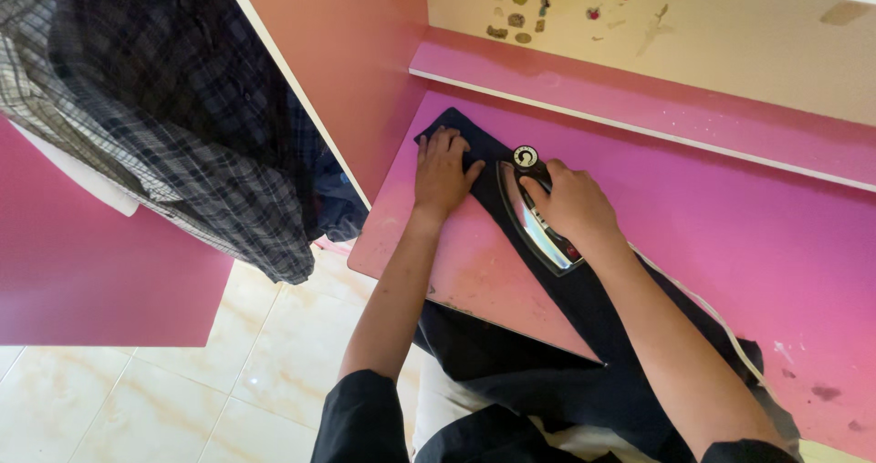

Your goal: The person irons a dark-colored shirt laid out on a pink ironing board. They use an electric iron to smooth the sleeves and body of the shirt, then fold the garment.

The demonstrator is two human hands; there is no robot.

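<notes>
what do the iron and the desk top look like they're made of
The iron shows a shiny metal-looking base with mirror glare and a black, probably plastic handle. The desk top looks like pink laminated board: smooth, matt, worn pale near its edge.

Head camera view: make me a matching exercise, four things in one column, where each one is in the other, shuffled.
Things:
1. left hand
2. right hand
3. checked shirt
4. white cord

Places:
A. hanging at the upper left, over the partition
B. gripping the iron
C. pressed flat on the dark cloth
D. trailing along the pink table beside the right forearm

Pairs: 1-C, 2-B, 3-A, 4-D
</notes>
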